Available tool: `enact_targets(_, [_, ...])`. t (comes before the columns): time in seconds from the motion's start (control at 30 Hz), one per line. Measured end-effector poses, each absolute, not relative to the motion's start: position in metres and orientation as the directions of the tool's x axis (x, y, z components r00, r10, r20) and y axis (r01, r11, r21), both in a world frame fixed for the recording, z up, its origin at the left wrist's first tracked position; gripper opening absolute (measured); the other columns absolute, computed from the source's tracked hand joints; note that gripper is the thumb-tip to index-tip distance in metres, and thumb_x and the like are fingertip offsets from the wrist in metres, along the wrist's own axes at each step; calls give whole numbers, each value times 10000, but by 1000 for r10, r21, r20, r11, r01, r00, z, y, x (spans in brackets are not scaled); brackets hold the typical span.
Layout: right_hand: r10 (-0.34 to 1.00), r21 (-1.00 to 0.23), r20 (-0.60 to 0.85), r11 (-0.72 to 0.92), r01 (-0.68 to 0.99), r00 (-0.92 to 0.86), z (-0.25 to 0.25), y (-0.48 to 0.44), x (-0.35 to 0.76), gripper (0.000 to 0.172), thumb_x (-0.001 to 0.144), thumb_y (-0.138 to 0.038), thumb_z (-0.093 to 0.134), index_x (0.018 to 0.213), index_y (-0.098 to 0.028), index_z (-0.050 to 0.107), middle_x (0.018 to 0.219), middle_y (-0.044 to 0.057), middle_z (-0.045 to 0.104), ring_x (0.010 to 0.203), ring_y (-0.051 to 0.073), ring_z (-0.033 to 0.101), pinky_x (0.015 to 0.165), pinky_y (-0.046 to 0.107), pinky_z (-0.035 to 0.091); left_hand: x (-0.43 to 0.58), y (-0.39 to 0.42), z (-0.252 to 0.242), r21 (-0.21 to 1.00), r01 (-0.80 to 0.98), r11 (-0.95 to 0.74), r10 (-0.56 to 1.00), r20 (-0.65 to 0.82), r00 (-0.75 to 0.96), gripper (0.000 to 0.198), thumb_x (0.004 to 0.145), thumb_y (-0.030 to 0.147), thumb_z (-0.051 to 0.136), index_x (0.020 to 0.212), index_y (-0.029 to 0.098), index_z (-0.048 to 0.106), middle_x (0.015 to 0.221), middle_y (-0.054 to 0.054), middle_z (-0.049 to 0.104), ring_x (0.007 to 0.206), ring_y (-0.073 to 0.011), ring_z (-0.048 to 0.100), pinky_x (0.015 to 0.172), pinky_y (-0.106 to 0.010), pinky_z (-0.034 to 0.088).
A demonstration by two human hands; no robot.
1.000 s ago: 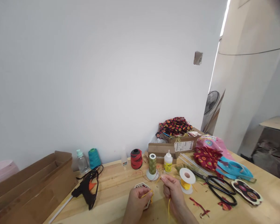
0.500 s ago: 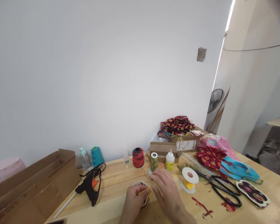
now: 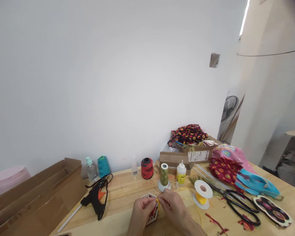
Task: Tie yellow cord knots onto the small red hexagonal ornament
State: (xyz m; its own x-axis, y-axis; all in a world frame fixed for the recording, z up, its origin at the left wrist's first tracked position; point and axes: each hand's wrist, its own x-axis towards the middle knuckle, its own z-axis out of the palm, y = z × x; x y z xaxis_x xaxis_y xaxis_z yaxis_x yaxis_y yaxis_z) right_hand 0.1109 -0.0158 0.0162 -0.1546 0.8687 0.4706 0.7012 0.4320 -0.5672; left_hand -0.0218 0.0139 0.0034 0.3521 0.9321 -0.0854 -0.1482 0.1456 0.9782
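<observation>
My left hand [image 3: 142, 213] grips a small hexagonal red-and-white lattice piece [image 3: 152, 213] near the front edge of the wooden table [image 3: 127, 190]. My right hand [image 3: 173, 208] meets it at the top of the piece, fingers pinched on a yellow thread [image 3: 195, 206] that trails off to the right. A white spool of yellow thread [image 3: 202, 194] stands just right of my right hand. An olive-green thread spool [image 3: 164, 175] and a small glue bottle [image 3: 181, 173] stand just behind my hands.
A black glue gun [image 3: 95, 198] lies to the left beside a long cardboard box [image 3: 34, 196]. Black scissors [image 3: 238, 203], patterned red fabric [image 3: 222, 167], blue ribbon [image 3: 258, 185] and a decorated card piece [image 3: 275, 213] lie right. A red spool [image 3: 147, 167], teal spool [image 3: 103, 166] and bottle [image 3: 91, 168] stand by the wall.
My right hand has swung left from beside the yellow spool to my left hand and now pinches the thread at the lattice piece. The view has shifted slightly left.
</observation>
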Motion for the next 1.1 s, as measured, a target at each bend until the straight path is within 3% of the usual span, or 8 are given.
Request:
enact_targets(0.23, [862,-583,494,427,691,-117,0,-17,109,248,785,-169,344,621,-166,530,582,3,477,552,103,442,512,186,313,-19,12,5,997,-25,69,954,-59,295,279,542,353,604,540,79,656,379,31,449,371,-55,309,383,-180,213])
enact_targets(0.63, [872,-703,489,415,578,-30,7,-17,108,277,763,-209,394,518,-149,509,483,-40,374,474,81,362,451,183,270,-29,15,-2,999,-25,23,942,-13,334,256,562,336,595,596,92,665,439,13,521,436,-86,398,449,-190,296])
enact_targets(0.83, [842,-653,537,455,605,-53,11,-22,106,278,765,-199,382,529,-152,520,479,-42,346,481,84,354,455,188,255,-28,12,-1,998,-52,46,952,-28,304,276,585,346,576,566,78,638,419,18,494,403,-72,379,423,-181,278])
enact_targets(1.0, [813,-582,566,510,634,-135,4,-24,105,267,766,-184,367,539,-147,503,506,-31,363,504,90,373,475,194,254,-24,5,6,993,70,-97,960,76,268,281,618,329,543,509,79,610,445,12,480,433,-81,393,429,-179,297])
enact_targets(1.1, [823,-625,555,507,594,-119,1,-22,106,271,769,-192,372,532,-145,494,506,-34,353,505,88,373,475,190,256,-25,2,9,987,89,-132,966,108,234,279,620,336,537,520,87,612,453,14,479,432,-83,398,424,-176,309])
